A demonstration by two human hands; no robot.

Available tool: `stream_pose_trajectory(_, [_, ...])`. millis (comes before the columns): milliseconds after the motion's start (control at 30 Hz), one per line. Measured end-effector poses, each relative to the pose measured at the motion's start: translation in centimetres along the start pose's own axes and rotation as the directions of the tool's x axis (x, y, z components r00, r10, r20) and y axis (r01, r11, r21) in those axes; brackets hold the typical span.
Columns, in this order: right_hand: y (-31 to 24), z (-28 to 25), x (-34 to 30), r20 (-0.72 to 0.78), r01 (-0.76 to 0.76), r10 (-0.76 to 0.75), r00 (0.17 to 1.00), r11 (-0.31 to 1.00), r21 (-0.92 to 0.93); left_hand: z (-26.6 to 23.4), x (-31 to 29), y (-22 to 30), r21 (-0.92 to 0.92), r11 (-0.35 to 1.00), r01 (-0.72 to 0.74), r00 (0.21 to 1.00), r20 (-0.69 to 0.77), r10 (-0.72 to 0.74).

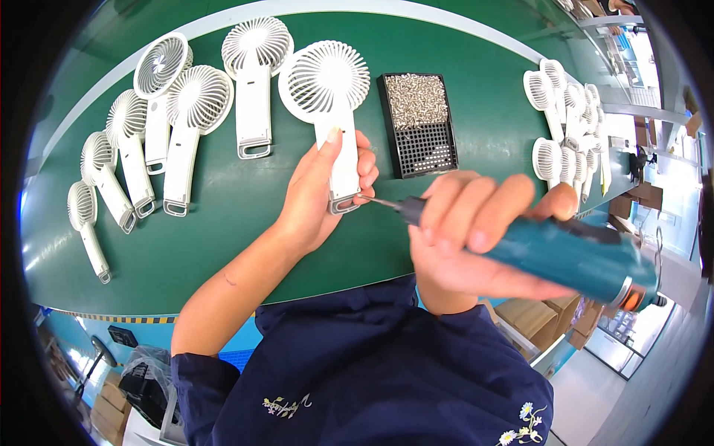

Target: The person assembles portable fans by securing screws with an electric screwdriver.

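Note:
A white handheld fan (327, 82) lies on the green table with its round grille pointing away from me. My left hand (316, 178) is closed around its handle, thumb on top and fingers along the right side. In my right hand (476, 230) is a teal electric screwdriver (573, 256), held nearly level. Its thin bit reaches left to the lower end of the fan's handle, beside the wire loop; whether it sits in a screw is too small to tell. Just beyond my right hand lies a black screw tray (419, 123), its upper part heaped with small screws and its lower part a grid of holes.
Several more white fans (197, 100) lie to the left on the green table (245, 215). Another group of fans (569, 104) is bunched at the far right. Cardboard boxes (535, 320) stand below the table edge at the right, and a black bag (145, 386) at the lower left.

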State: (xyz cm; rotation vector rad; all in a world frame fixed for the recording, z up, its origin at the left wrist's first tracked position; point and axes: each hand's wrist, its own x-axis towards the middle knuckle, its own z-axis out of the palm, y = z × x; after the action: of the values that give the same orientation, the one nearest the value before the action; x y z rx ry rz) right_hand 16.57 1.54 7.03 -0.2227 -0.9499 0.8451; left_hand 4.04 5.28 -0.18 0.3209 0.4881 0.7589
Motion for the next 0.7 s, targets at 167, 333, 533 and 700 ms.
stream_pose_trajectory(167, [1.2, 0.7, -1.1, 0.070, -0.046, 0.045, 0.997, 0.999, 0.009, -0.2, 0.0, 0.1, 0.008, 1.000, -0.028, 0.999, -0.015, 0.028])
stream_pose_trajectory(333, [1.5, 0.2, -1.3, 0.076, -0.100, 0.099, 0.992, 0.995, 0.012, 0.0, 0.0, 0.1, 0.020, 1.000, -0.022, 0.999, -0.026, 0.023])
stream_pose_trajectory(533, [2.1, 0.4, -1.8, 0.037, -0.116, 0.115, 0.993, 0.993, 0.006, -0.3, -0.2, 0.3, 0.047, 0.998, -0.029, 1.000, 0.007, 0.028])
stream_pose_trajectory(700, [1.8, -0.1, -1.4, 0.169, -0.183, 0.180, 0.969, 0.983, 0.000, 0.1, -0.2, -0.1, 0.051, 0.998, -0.023, 0.998, -0.056, 0.026])
